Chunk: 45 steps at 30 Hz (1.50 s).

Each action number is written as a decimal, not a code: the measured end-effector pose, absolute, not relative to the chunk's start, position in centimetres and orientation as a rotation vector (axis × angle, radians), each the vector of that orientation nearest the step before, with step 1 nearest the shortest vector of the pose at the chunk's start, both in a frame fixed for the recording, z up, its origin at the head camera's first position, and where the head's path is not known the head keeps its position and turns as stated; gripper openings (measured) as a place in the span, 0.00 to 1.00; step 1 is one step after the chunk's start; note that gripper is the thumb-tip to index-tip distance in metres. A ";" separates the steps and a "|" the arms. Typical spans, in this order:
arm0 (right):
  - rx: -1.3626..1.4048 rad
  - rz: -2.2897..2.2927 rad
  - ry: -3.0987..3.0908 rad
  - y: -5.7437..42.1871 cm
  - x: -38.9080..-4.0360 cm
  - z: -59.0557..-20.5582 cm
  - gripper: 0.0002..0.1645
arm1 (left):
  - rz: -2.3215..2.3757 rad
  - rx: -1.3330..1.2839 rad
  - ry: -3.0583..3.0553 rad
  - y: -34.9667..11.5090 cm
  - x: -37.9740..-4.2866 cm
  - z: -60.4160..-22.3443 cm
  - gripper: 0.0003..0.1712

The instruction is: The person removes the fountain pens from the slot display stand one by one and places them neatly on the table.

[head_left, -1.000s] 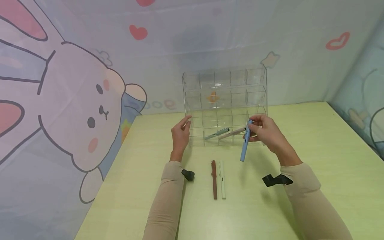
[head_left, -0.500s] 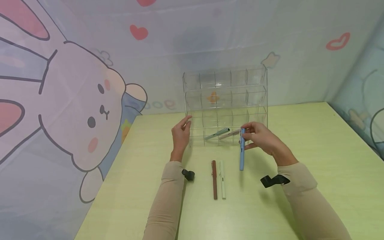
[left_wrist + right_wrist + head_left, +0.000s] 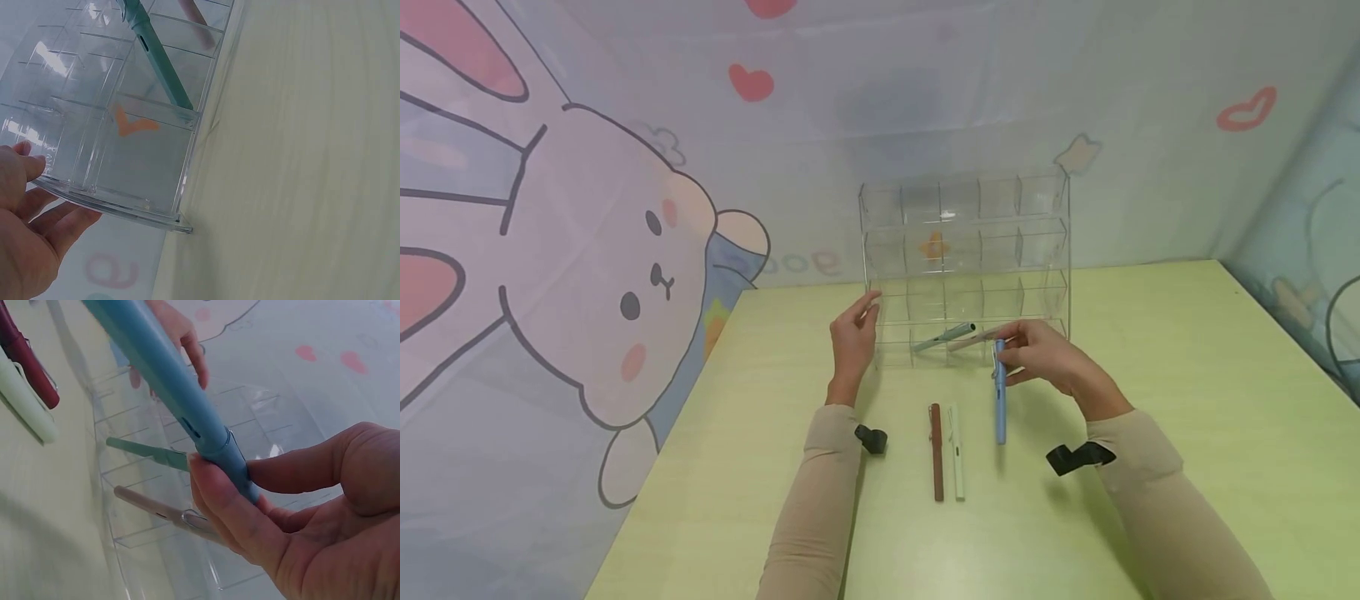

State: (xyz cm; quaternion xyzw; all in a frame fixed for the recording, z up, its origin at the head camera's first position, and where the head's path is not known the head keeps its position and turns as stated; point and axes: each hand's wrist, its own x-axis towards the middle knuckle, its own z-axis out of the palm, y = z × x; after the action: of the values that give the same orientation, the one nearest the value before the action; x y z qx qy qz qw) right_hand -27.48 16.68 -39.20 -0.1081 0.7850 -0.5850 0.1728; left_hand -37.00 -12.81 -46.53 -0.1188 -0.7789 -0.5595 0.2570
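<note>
Between the thumb and fingers of my right hand (image 3: 1041, 357) is a blue pen (image 3: 1001, 404), pinched near its capped end. Its other end points down toward the table, right of the white pen (image 3: 958, 458) and the dark red pen (image 3: 937, 454), which lie side by side. My left hand (image 3: 853, 337) grips the left side edge of a clear compartment rack (image 3: 140, 215), thumb in front and fingers behind. A green pen (image 3: 159, 62) and a beige pen (image 3: 150, 505) lean in separate bottom-row compartments; my right hand partly covers the beige one in the head view.
The rack stands at the back of a pale yellow-green table (image 3: 700, 500). Behind it hangs a printed cloth (image 3: 805, 167) with a cartoon rabbit and hearts. A small black wrist camera (image 3: 871, 438) sits by the left sleeve.
My right hand has brought the blue pen left and nearer to me, away from the rack's right side, and turned it more upright in view. The left hand keeps its place on the rack.
</note>
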 end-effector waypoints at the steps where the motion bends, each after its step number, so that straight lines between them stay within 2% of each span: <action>1: -0.314 -1.651 2.226 16.6 -27.5 -39.3 0.25 | -1.522 -0.320 -2.114 -12.8 -37.0 -46.5 0.15; 20: -0.351 -1.500 2.197 15.4 -27.7 -40.8 0.26 | -1.463 -0.377 -2.083 -12.9 -37.3 -46.5 0.15; 35: -0.343 -1.430 2.186 14.2 -27.9 -43.2 0.22 | -1.457 -0.358 -2.091 -12.9 -37.3 -46.7 0.14; 45: -0.339 -1.373 2.226 13.6 -27.9 -44.0 0.12 | -1.472 -0.347 -2.101 -12.9 -37.2 -46.7 0.14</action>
State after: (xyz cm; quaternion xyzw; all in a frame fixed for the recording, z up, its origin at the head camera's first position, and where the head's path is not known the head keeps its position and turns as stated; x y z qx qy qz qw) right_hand -27.90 13.63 -44.00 -0.1244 0.8175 -0.5040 0.2495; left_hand -37.18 -12.91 -46.73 -0.1290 -0.7807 -0.5472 0.2729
